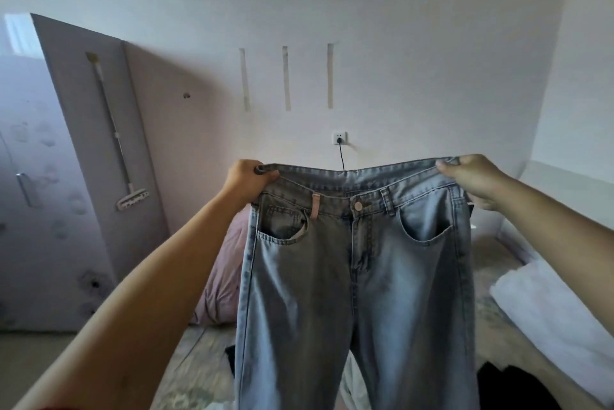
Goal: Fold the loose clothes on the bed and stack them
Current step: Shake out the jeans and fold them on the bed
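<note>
Left hand [247,182] and right hand [471,180] each grip the jeans [358,276] by the waistband, held up front-facing, legs hanging toward 6 o'clock; bed [491,320] below.

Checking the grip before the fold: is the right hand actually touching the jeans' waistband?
Touching. The head view shows the right hand pinching the waistband corner of the jeans, denim caught between thumb and fingers, while the left hand grips the other corner.
</note>
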`<state>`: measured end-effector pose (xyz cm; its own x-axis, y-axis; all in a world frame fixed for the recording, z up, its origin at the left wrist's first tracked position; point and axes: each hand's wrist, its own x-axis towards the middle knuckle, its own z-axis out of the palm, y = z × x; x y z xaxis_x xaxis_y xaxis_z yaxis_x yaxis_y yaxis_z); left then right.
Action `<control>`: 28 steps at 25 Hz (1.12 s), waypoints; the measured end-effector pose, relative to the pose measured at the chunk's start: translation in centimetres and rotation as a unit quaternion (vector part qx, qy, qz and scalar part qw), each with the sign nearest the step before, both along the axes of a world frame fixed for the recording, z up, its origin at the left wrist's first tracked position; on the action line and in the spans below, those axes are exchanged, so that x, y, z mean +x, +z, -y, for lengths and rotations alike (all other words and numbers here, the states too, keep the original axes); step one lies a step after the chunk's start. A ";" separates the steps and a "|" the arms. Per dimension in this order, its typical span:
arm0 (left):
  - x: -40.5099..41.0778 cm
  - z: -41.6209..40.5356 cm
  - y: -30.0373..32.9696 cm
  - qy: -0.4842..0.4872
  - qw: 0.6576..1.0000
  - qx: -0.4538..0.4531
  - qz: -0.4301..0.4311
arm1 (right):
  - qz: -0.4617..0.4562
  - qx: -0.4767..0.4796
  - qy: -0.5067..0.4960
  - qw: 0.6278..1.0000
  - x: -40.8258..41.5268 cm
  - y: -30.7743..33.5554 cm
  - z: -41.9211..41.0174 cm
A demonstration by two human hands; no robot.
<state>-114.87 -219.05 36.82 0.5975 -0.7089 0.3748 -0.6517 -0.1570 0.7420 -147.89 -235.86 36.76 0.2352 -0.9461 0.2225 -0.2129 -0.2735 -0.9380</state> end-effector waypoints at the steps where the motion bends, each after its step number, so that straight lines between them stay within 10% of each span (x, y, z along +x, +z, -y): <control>1: -0.1 0.6 -0.9 0.019 1.000 0.017 0.002 | -0.016 0.012 -0.007 1.000 0.6 -1.0 0.4; 5: 0.3 0.9 -1.7 0.026 0.999 0.027 -0.015 | -0.093 0.010 -0.001 0.996 1.2 -1.7 0.7; 14: 2.0 -4.6 2.8 -0.206 0.971 0.027 -0.119 | 0.033 -0.011 0.102 0.994 -1.8 2.4 -1.1; 22: 1.7 1.8 -11.9 0.049 0.989 0.126 -0.053 | -0.052 0.223 0.013 0.973 3.4 -11.2 -0.7; 28: 2.2 2.8 -21.1 0.036 0.984 0.167 -0.059 | -0.063 0.186 0.010 0.980 3.4 -19.7 -0.3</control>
